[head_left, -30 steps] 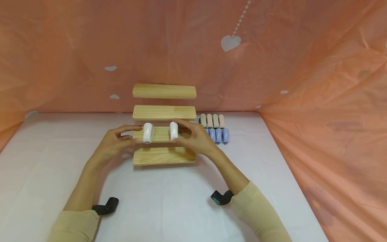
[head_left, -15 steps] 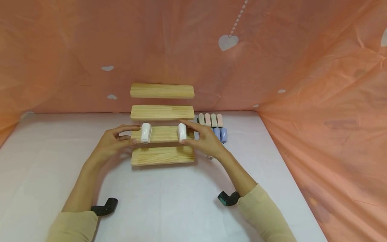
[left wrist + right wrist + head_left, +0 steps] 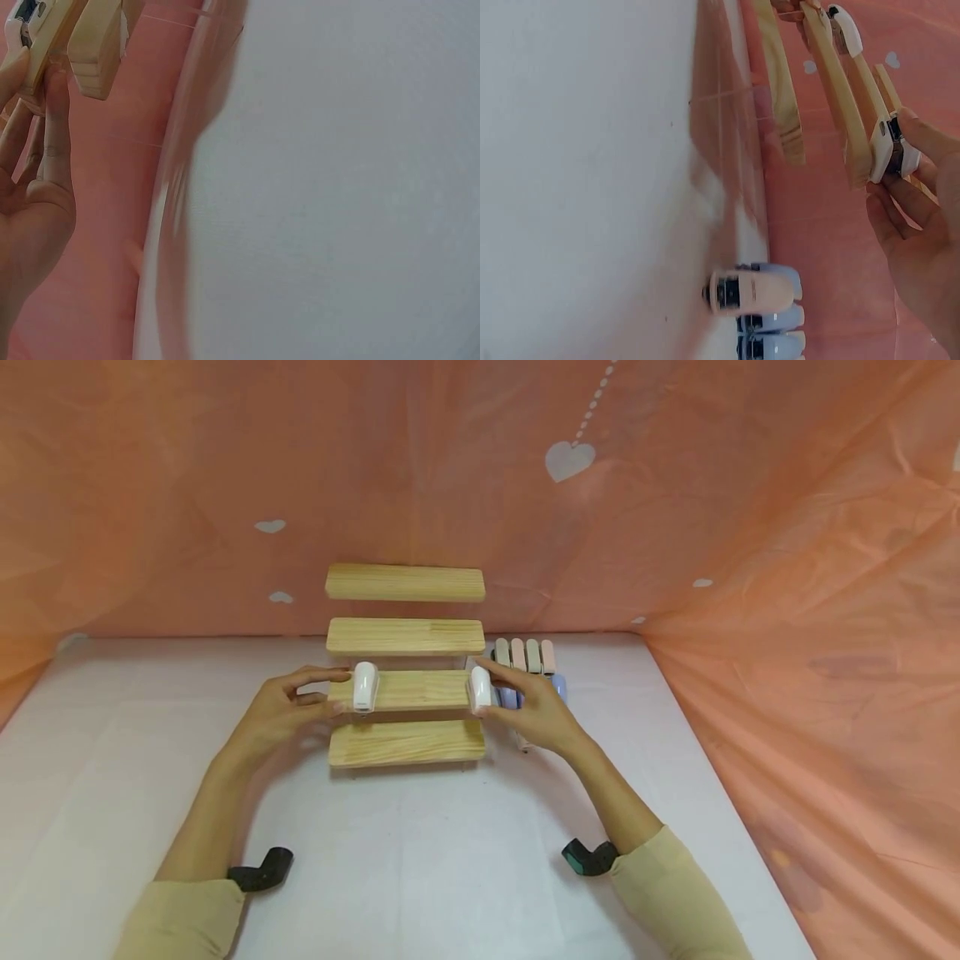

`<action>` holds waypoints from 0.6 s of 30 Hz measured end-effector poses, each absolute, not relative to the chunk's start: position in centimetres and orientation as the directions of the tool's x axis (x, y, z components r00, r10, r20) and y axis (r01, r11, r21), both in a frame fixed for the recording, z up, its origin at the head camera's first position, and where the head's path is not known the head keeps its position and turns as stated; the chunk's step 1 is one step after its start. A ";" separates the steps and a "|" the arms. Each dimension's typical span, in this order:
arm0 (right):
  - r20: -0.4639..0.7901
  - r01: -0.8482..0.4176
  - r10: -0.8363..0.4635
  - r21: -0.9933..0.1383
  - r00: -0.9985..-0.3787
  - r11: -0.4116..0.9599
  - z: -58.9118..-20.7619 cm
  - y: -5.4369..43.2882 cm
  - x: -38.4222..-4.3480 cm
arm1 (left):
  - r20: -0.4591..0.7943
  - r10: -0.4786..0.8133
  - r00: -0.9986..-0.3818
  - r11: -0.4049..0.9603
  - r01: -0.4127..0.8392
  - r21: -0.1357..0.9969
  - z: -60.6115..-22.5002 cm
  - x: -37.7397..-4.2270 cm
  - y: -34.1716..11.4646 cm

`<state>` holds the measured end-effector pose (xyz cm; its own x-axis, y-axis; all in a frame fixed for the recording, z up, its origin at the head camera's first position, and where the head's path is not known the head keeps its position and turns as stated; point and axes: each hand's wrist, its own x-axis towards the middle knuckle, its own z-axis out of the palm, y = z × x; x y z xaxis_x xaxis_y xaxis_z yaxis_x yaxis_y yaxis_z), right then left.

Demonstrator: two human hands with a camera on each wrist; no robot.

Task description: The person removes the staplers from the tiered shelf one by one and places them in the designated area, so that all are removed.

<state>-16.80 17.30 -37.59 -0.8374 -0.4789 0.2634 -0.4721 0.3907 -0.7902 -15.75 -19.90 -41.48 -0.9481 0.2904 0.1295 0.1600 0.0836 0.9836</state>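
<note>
A four-tier rack of wooden boards stands at the back of the table. My left hand grips the left end of its third board from the top, pinching the wood between thumb and fingers in the left wrist view. On that board's left part rests a white mini stapler, close to my left fingers. At the right end, my right hand pinches another white mini stapler between thumb and fingers. The right wrist view shows this stapler at the board's edge; whether its weight rests there, I cannot tell.
Right of the rack, several green and pink mini staplers stand in a row. Blue ones lie before them, partly behind my right hand, plus a pink one. An orange curtain hangs behind the white table.
My right hand has moved the white stapler rightward along the third board, from right of its middle to its right end. My left hand has kept its grip on the board.
</note>
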 end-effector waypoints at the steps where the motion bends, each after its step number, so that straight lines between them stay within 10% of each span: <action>1: 0.263 -0.474 -0.479 -0.787 -0.837 0.395 -37.7 17.5 -16.8 | 0.129 0.287 -0.949 0.091 0.161 0.983 -41.5 -15.7 -19.9; 18: 0.247 -0.423 -0.400 -0.791 -0.882 0.443 -38.3 20.9 -16.1 | 0.140 0.286 -0.948 0.043 0.159 0.986 -41.7 -15.8 -19.9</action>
<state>-16.14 20.93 -38.30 -0.8824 -0.4003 0.2471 -0.4225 0.4433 -0.7905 -15.79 -19.87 -41.72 -0.9480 0.2858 0.1399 0.1586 0.0432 0.9864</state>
